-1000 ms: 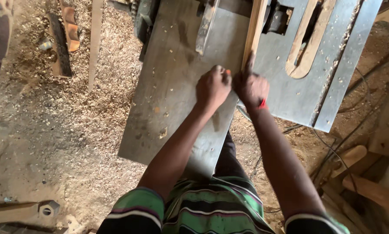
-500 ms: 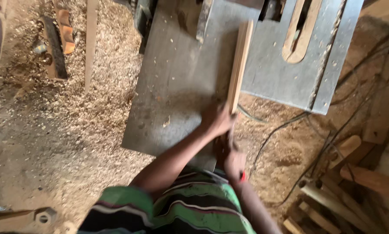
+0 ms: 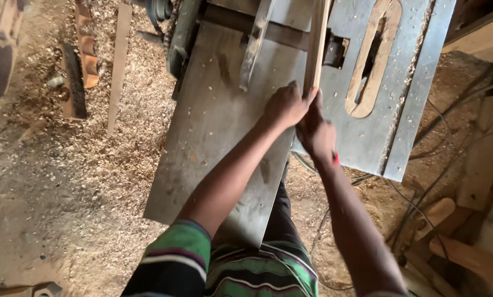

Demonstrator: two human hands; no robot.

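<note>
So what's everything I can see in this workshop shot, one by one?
wooden strip: one, pale brown, standing on edge on the machine table, running away from the hands
machine table: one, grey metal, dusted with sawdust, centre
slotted plate: one, grey with a long wood-coloured slot, right part of the machine
metal bar: one, grey, lying slanted on the table left of the strip
sawdust: thick layer, tan, over the floor at left
wood offcuts: several, brown, on the floor upper left
cables: several, dark, on the floor at right
timber pieces: a few, light brown, lower right
striped shirt: green, dark and white, bottom
left hand: on the strip's near end
right hand: beside it, at the strip's end
</note>
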